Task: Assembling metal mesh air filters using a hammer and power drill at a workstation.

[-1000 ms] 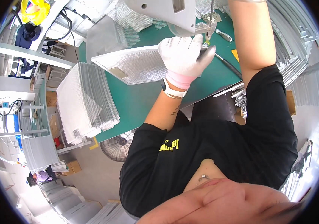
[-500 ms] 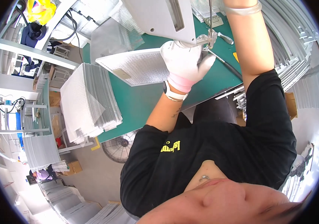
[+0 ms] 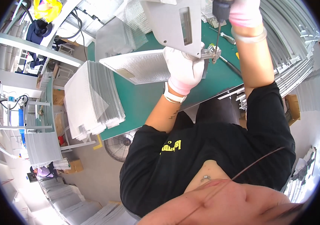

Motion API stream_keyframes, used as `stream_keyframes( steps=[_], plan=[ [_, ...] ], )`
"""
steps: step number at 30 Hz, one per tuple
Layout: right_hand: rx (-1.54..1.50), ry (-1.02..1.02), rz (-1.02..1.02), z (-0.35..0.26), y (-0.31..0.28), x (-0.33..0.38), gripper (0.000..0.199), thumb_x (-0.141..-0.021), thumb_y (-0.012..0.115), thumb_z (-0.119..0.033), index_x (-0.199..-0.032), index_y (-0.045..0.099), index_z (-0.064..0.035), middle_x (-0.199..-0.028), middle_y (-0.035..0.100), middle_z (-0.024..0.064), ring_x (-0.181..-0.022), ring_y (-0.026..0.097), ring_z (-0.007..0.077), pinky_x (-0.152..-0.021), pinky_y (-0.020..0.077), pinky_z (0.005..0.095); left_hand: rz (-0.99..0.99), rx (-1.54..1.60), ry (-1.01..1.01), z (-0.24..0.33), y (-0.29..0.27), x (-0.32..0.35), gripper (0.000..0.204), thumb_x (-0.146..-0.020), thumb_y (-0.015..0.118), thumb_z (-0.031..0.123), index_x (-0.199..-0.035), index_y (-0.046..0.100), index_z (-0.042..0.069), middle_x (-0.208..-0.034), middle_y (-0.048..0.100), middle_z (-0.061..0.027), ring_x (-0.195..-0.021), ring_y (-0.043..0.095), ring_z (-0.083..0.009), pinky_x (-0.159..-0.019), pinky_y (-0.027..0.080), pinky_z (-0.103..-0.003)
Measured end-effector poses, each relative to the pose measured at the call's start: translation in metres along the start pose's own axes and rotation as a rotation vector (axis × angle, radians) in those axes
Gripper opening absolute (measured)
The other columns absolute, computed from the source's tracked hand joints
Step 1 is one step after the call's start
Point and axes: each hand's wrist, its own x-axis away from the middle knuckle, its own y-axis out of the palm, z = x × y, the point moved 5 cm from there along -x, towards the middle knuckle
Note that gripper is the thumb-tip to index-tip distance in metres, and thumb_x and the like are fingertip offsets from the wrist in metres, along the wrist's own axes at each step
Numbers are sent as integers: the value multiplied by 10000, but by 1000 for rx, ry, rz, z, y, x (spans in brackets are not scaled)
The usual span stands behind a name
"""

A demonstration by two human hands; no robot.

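My left hand [image 3: 184,70], in a white glove with a pink cuff, is closed round the lower edge of a light grey housing [image 3: 175,28] with a long slot. A small clear-looking fitting [image 3: 210,53] sticks out from that edge. At the top, my gloved right hand [image 3: 245,12] is partly cut off by the picture's rim; it grips a screwdriver with a black nose [image 3: 221,9]. Its long thin bit points down onto the fitting. Behind my left hand, a white-framed panel with silvery mesh [image 3: 146,67] leans at a tilt.
A thick stack of mesh sheets [image 3: 87,99] stands on the green table [image 3: 137,108] at left. Clear mesh sheets [image 3: 117,35] lie farther back. A light-handled tool [image 3: 228,38] and a dark rod [image 3: 231,67] lie right of the fitting. Metal strips [image 3: 293,71] fill the right side.
My right hand has come down into view with the screwdriver's black nose. My left thumb has folded in against the fingers. The housing and fitting appear slightly lower and farther right.
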Motion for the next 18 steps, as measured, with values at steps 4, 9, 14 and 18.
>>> stream_keyframes(
  steps=[4,9,14,18],
  plan=[
    [209,-16,8,10,8,14,365,-999,623,-396,-1227,528,-128,-778,579,27,-577,524,103,-487,397,214,74,-11,26,3,-4,-5,282,-745,511,28,-962,687,5,-885,704,-124,-789,652,-337,-783,490,-431],
    [-5,-60,-62,7,6,3,325,-1007,608,-395,-1213,538,-153,-795,592,23,-583,528,104,-490,402,214,4,-78,43,5,-2,-6,275,-728,507,40,-938,681,8,-881,702,-122,-781,639,-336,-788,480,-432],
    [150,-16,56,8,-3,13,298,-1006,615,-395,-1170,548,-155,-791,597,24,-588,540,109,-489,402,213,48,-28,-6,7,-5,-3,266,-720,522,28,-937,675,27,-871,702,-112,-797,637,-324,-891,426,-440],
    [68,-74,-136,16,13,10,331,-994,633,-393,-1206,540,-158,-785,601,35,-574,539,117,-496,402,212,-38,-97,6,9,-5,1,291,-729,524,26,-977,677,28,-888,700,-110,-845,633,-324,-876,422,-442]
  ],
)
